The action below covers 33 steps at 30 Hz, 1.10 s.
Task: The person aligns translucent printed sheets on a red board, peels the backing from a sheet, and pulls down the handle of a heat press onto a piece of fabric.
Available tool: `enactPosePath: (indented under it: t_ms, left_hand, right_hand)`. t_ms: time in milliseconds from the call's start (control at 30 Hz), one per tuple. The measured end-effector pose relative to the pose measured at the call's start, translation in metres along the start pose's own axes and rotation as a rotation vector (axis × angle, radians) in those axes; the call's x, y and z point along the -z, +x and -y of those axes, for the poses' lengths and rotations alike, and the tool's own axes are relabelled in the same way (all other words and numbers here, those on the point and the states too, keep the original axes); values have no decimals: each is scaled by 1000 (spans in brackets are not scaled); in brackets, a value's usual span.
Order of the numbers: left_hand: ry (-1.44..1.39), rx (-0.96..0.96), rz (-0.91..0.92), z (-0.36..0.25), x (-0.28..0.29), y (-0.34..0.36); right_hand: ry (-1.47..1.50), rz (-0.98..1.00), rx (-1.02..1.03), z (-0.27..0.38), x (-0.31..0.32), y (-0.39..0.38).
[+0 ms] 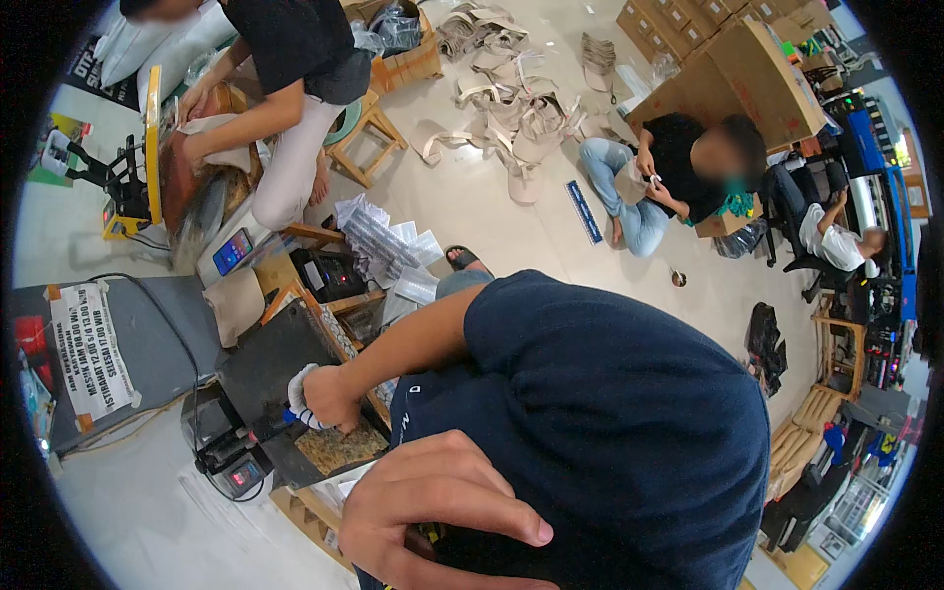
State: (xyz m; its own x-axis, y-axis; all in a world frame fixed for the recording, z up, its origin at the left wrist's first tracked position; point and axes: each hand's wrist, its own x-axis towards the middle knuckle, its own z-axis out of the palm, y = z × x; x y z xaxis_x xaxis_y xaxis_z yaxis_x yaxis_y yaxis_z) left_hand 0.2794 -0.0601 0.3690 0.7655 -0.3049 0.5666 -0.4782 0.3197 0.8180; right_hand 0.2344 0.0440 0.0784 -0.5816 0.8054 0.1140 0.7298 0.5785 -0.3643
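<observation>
My right hand (331, 398) reaches left across a black heat press and is closed around a part wrapped in striped grey-and-white cloth (302, 395), apparently its handle. Under that hand lies a mottled brown pad (339, 449); the press's dark flat plate (280, 359) is beside it. Close to the camera, my left hand (442, 511) hangs in front of my navy shirt with bent, parted fingers. Nothing shows in it, though its palm is partly hidden. A beige cloth piece (236, 303) rests past the plate, and a small control box (243, 475) with a lit display sits by the press.
Beige caps (521, 123) lie heaped on the floor. A co-worker (285, 88) handles a piece at a yellow-framed press (154, 147); another (678, 167) sits on the floor near a blue ruler (583, 211). Silvery sheets (379, 241) and a wooden stool (366, 143) stand nearby.
</observation>
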Motion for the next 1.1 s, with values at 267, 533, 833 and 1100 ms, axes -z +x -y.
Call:
enactPosePath:
  t_ms: [267, 533, 833, 1100]
  left_hand:
    - [104, 105, -10, -17, -2, -4]
    - [744, 191, -595, -2, 25, -78]
    - [1473, 821, -1209, 34, 115, -286]
    - [1582, 718, -1231, 91, 90, -394]
  right_hand:
    - [-8, -100, 35, -5, -10, 2]
    - [-105, -399, 203, -23, -45, 18]
    - [-18, -160, 55, -7, -7, -5]
    - [-14, -190, 62, -6, -13, 0]
